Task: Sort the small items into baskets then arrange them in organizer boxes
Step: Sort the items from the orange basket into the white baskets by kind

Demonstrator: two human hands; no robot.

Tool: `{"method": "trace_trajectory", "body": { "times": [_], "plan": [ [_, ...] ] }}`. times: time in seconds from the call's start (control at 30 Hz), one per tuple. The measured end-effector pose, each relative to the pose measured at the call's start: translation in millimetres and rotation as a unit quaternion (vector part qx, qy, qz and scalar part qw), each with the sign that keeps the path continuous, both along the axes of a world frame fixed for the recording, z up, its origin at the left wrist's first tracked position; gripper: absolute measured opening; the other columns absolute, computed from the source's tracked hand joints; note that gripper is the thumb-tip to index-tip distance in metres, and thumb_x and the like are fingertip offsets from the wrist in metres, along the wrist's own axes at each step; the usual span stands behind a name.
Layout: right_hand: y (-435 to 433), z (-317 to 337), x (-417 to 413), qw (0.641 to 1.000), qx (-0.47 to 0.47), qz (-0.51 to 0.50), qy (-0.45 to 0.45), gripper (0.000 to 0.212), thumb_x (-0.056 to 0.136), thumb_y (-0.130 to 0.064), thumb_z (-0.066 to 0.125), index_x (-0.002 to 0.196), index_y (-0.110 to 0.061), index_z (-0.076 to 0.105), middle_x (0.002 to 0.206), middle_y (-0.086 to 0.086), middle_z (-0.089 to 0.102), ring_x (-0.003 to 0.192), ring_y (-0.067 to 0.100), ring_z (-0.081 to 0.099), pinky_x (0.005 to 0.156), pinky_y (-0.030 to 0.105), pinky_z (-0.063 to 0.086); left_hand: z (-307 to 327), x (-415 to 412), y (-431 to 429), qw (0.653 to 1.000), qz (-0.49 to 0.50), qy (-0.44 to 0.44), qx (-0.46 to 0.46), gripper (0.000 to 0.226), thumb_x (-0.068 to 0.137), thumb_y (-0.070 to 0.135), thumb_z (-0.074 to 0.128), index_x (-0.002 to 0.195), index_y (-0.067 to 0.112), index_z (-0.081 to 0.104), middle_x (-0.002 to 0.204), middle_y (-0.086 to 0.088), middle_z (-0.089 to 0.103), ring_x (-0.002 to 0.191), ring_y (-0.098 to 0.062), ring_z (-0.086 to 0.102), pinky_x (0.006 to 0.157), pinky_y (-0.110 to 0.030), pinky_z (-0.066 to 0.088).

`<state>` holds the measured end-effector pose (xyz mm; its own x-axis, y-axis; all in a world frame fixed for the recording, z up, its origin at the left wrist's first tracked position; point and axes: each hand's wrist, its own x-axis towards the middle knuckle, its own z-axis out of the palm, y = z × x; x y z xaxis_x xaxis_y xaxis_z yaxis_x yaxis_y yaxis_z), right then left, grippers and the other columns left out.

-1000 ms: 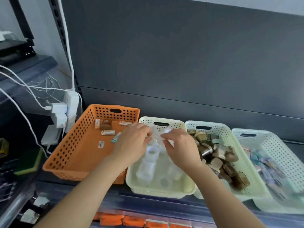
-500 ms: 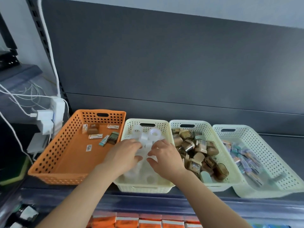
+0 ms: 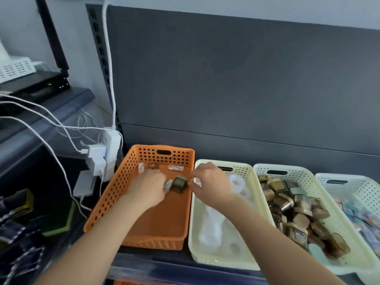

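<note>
both hands are down at the orange basket [image 3: 107, 202], the leftmost of four in a row on the shelf. my left hand [image 3: 148, 188] is inside it, knuckles up, fingers curled down toward the basket floor. a pale packet [image 3: 168, 185] sits right at its fingertips. the blur keeps me from telling whether they pinch it or only touch it.

just right of that packet lies a dark box [image 3: 180, 183], on the floor near the basket's right wall, between the two hands. my right hand [image 3: 211, 184] hangs over the rims where the orange basket meets the cream basket [image 3: 205, 258]. its thumb and forefinger are bent toward each other with a small gap, their tips just beside the box's right edge. i cannot tell if they touch it or grip it.

at the back of the orange basket a few small packets [image 3: 175, 167] lie near the far wall, apart from both hands. the cream basket holds clear pieces [image 3: 238, 182], blurred. the third basket [image 3: 265, 167] is heaped with brown jars [image 3: 298, 206], and the fourth basket [image 3: 329, 177] holds colourful packs [image 3: 357, 214]. left of the orange basket is a white power strip [image 3: 112, 145] with chargers plugged in and cables running off to the left.
</note>
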<state>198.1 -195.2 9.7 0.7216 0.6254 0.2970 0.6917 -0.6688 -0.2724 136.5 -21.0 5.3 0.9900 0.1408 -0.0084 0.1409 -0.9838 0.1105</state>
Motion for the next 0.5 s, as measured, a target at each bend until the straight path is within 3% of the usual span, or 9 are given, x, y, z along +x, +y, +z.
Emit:
{"method": "trace_trajectory", "body": {
  "times": [0.1,0.3,0.5],
  "plan": [
    [32,-1,11,0.995,-0.099,0.013,-0.006,0.025,0.089,-0.031,0.053,0.097,-0.016,0.071,0.097,0.003,0.065,0.098,0.023,0.053,0.084,0.036,0.047,-11,11,26,0.999,0.015,0.050,0.011,0.007,0.087,0.013,0.060,0.086,0.019,0.059,0.092,0.004,0.056,0.081,-0.013,0.056,0.063,-0.025,0.045],
    [78,-16,29,0.954,-0.300,0.009,0.009,0.021,0.088,-0.025,0.057,0.106,-0.018,0.064,0.106,0.005,0.062,0.101,0.025,0.055,0.083,0.035,0.045,-43,35,53,0.997,-0.032,0.063,-0.003,0.027,0.083,0.016,0.069,0.109,0.022,0.066,0.114,0.003,0.062,0.101,-0.015,0.058,0.085,-0.031,0.052],
    [104,-30,40,0.939,-0.343,0.038,0.009,0.028,0.089,-0.023,0.058,0.115,-0.013,0.062,0.115,0.009,0.058,0.108,0.027,0.051,0.088,0.040,0.046,-50,54,68,0.998,-0.032,-0.056,0.007,0.038,0.087,0.003,0.055,0.121,0.019,0.058,0.118,0.001,0.050,0.111,-0.018,0.047,0.090,-0.029,0.046]
  ]
}}
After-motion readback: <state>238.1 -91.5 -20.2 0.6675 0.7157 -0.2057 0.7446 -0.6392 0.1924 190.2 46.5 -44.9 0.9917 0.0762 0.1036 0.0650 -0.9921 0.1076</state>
